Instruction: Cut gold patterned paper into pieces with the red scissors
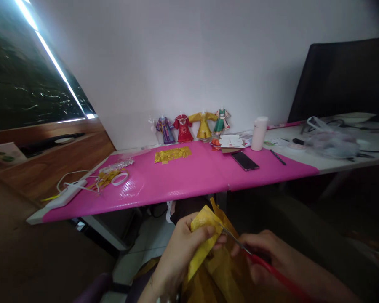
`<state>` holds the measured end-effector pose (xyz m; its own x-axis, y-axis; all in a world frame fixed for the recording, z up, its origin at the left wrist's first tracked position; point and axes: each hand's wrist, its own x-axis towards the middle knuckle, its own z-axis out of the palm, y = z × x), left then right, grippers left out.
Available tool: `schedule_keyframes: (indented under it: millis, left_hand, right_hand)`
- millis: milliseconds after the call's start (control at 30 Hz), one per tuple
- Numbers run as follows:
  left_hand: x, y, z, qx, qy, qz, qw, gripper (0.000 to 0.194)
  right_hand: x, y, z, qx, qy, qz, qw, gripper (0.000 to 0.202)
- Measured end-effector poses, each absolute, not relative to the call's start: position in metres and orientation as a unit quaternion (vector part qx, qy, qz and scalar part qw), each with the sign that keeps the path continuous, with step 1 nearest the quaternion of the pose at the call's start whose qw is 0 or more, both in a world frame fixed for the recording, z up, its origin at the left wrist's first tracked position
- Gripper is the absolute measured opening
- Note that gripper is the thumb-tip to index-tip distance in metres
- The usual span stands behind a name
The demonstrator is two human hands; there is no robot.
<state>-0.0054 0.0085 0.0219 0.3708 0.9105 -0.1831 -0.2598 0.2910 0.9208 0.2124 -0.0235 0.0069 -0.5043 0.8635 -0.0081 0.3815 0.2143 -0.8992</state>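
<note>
Left hand (182, 242): a bright yellow strip (205, 216) is pinched between thumb and fingers.
Right hand (265, 248): red-handled scissors (270, 267) are held, with the fingers curled around them.
Yellow strip: it is held up in front of the desk (330, 165), low in the view, and tilted.
Scissors: the tips are brought right up to the strip's right edge — whether they touch it cannot be seen.
Brown-yellow cloth or paper (229, 269): it is seen hanging under and behind the strip.
Pink cover (189, 179): it is spread over most of the desk, and shiny gold pieces (173, 155) are laid on it.
Little outfits: a purple one (166, 129), a red one (183, 128), a yellow one (204, 125) and a green one (221, 122) are stood in a row by the wall.
Right part of the desk: a black phone (245, 160) is laid flat near a pale bottle (259, 134).
Left part: a white ring (119, 179) is set beside yellow scraps (109, 177).
</note>
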Motion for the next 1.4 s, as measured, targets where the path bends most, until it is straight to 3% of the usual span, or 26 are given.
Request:
schedule_keyframes:
  millis: [467, 633, 767, 1100, 1400]
  left_hand:
    - [-0.005, 0.009, 0.025, 0.411, 0.368, 0.406, 0.729, 0.018]
    - [-0.005, 0.009, 0.027, 0.407, 0.362, 0.406, 0.734, 0.019]
    - [-0.005, 0.01, 0.027, 0.406, 0.358, 0.406, 0.736, 0.02]
    - [-0.007, 0.01, 0.023, 0.405, 0.347, 0.403, 0.744, 0.022]
    - [-0.008, 0.009, 0.022, 0.422, 0.346, 0.404, 0.733, 0.023]
  right_hand:
    - [0.214, -0.026, 0.018, -0.42, -0.715, 0.502, 0.245, 0.048]
    - [0.211, -0.025, 0.022, -0.432, -0.717, 0.495, 0.233, 0.041]
    - [0.211, -0.027, 0.022, -0.424, -0.707, 0.517, 0.23, 0.057]
    - [0.212, -0.027, 0.01, -0.423, -0.661, 0.578, 0.225, 0.039]
    - [0.211, -0.029, 0.008, -0.41, -0.66, 0.582, 0.24, 0.054]
